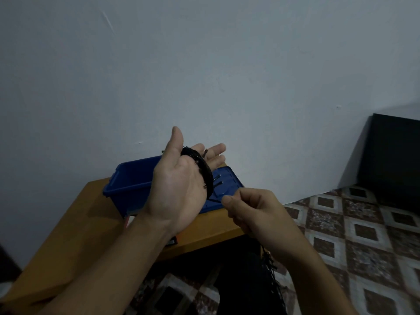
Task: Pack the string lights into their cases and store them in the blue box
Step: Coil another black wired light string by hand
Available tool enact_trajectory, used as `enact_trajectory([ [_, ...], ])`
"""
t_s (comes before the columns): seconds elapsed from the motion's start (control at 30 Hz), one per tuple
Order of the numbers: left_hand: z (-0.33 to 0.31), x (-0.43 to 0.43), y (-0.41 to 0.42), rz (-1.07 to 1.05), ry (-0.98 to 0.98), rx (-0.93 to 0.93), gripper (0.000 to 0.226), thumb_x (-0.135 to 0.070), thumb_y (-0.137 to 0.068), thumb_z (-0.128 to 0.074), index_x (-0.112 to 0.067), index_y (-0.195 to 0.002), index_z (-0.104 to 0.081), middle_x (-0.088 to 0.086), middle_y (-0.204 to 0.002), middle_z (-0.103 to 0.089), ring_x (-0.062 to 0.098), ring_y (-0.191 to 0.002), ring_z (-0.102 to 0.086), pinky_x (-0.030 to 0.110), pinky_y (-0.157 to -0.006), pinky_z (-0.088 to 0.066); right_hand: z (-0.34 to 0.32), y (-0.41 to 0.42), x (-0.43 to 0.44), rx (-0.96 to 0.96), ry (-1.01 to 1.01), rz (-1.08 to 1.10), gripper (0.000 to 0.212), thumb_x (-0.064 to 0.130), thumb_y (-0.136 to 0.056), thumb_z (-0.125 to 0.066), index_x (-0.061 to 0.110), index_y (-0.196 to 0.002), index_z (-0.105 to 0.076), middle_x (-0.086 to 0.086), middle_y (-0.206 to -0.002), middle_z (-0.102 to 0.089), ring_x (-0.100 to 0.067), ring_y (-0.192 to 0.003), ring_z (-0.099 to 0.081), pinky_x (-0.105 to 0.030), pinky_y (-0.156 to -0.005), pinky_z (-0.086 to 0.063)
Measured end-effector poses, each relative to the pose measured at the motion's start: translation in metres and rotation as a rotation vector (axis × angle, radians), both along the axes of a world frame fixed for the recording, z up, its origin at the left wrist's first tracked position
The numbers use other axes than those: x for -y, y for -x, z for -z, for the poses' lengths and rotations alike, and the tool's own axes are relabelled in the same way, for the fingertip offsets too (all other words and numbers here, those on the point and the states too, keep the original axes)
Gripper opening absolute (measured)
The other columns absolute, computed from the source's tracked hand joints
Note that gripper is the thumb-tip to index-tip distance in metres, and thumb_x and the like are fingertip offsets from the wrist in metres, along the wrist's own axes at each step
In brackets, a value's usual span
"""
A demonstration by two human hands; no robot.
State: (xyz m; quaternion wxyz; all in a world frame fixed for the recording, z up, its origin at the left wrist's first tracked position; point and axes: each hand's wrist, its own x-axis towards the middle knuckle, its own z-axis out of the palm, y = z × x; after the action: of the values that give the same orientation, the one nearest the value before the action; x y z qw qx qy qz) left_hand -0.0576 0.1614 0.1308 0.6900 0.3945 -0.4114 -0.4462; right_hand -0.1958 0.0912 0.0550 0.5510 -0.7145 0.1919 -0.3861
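Observation:
My left hand [177, 185] is raised palm toward me, fingers straight, with a black string light [205, 172] wound in a thick coil round the palm. My right hand [247, 210] pinches the thin loose strand just right of the coil; the rest of the strand hangs down below that wrist as a dark tangle [271, 269]. Behind my left hand stands the blue box [129, 180] on the table, open at the top. Its blue lid [228, 189] lies flat to the right of it. Part of a case [172, 241] shows under my left wrist.
The wooden table [75, 233] stands against a pale wall, its front edge running below my hands. A patterned tile floor [354, 235] lies to the right. A black cabinet [395, 155] stands at the far right.

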Motion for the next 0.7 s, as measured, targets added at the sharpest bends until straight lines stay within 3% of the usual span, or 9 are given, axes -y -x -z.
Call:
enact_trajectory([
  [0.1, 0.001, 0.002, 0.0, -0.03, -0.013, 0.063, 0.103, -0.073, -0.081, -0.031, -0.01, -0.159, -0.006, 0.0, -0.146, -0.054, 0.014, -0.14, -0.043, 0.03, -0.1, -0.038, 0.001, 0.003, 0.003, -0.013, -0.03, 0.008, 0.022, 0.02, -0.098, -0.064, 0.003, -0.084, -0.066, 0.01, -0.049, -0.044, -0.006, -0.043, -0.034, -0.016, -0.045, -0.029],
  [0.23, 0.005, 0.006, -0.006, -0.055, -0.022, 0.104, 0.105, -0.075, -0.08, -0.031, -0.012, -0.159, -0.004, -0.003, -0.148, -0.051, 0.011, -0.141, -0.04, 0.039, -0.115, -0.025, 0.0, 0.006, 0.004, -0.143, -0.022, -0.001, 0.011, 0.018, -0.097, -0.065, 0.012, -0.103, -0.072, 0.007, -0.054, -0.056, -0.005, -0.047, -0.045, -0.017, -0.048, -0.036],
  [0.37, 0.01, 0.007, -0.007, -0.06, -0.022, 0.113, 0.103, -0.078, -0.084, -0.032, -0.013, -0.159, -0.006, -0.003, -0.148, -0.051, 0.012, -0.142, -0.039, 0.04, -0.118, -0.023, -0.001, 0.006, 0.003, -0.31, 0.046, -0.014, 0.028, 0.03, -0.096, -0.066, 0.008, -0.08, -0.072, 0.003, -0.055, -0.058, -0.013, -0.049, -0.046, -0.024, -0.048, -0.037],
  [0.47, 0.008, 0.005, -0.003, -0.068, -0.055, 0.16, 0.102, -0.076, -0.083, -0.028, -0.012, -0.159, -0.006, -0.002, -0.149, -0.05, 0.012, -0.143, -0.038, 0.034, -0.112, -0.027, -0.002, 0.006, 0.003, -0.218, 0.01, 0.02, 0.04, 0.031, -0.096, -0.066, 0.012, -0.062, -0.056, 0.007, -0.049, -0.046, -0.008, -0.043, -0.037, -0.021, -0.046, -0.033],
  [0.57, 0.01, 0.005, -0.003, -0.076, -0.127, 0.244, 0.101, -0.075, -0.08, -0.023, -0.013, -0.159, -0.009, -0.004, -0.146, -0.052, 0.009, -0.139, -0.041, 0.023, -0.1, -0.036, -0.004, 0.006, 0.001, -0.055, -0.054, 0.026, 0.045, 0.031, -0.094, -0.067, 0.015, -0.059, -0.043, 0.006, -0.048, -0.036, -0.008, -0.041, -0.028, -0.018, -0.043, -0.03],
  [0.7, 0.013, 0.007, -0.004, -0.02, -0.271, 0.414, 0.096, -0.076, -0.085, -0.009, -0.014, -0.158, -0.017, -0.005, -0.142, -0.056, 0.009, -0.132, -0.05, 0.033, -0.112, -0.029, -0.005, 0.008, 0.0, 0.169, -0.135, -0.028, 0.039, 0.03, -0.09, -0.069, 0.017, -0.061, -0.047, 0.006, -0.049, -0.035, -0.009, -0.042, -0.025, -0.019, -0.041, -0.025],
])
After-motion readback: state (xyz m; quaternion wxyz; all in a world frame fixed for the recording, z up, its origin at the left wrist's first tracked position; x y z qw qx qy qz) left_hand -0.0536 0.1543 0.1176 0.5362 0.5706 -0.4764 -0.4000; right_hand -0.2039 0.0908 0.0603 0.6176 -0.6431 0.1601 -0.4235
